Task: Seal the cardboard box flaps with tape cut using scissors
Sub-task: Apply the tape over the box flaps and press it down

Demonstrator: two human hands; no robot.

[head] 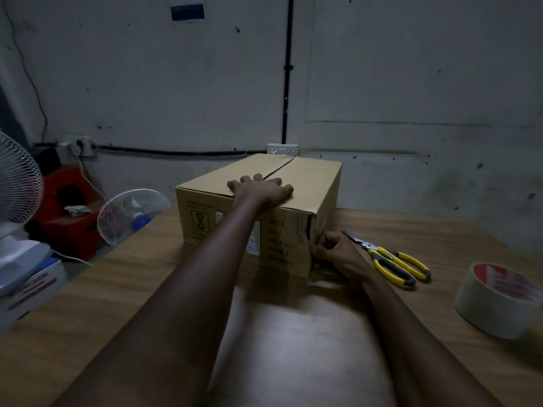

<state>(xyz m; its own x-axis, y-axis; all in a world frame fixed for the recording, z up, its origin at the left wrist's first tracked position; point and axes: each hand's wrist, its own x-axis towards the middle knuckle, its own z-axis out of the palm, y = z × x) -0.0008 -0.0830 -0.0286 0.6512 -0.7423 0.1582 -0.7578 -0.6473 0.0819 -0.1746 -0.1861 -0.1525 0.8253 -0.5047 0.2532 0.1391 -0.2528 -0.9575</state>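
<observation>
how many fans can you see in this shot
2: a large white fan cut off at the left edge, and a smaller white fan on the floor left of the table. Others may sit out of frame.

The cardboard box (296,183) at centre frame is plain tan with black print on its near side. The scissors (390,259) at right have yellow-and-grey handles. The tape roll (496,301) at far right is pale beige, its core red and white. The table (117,289) is brown woodgrain.
</observation>
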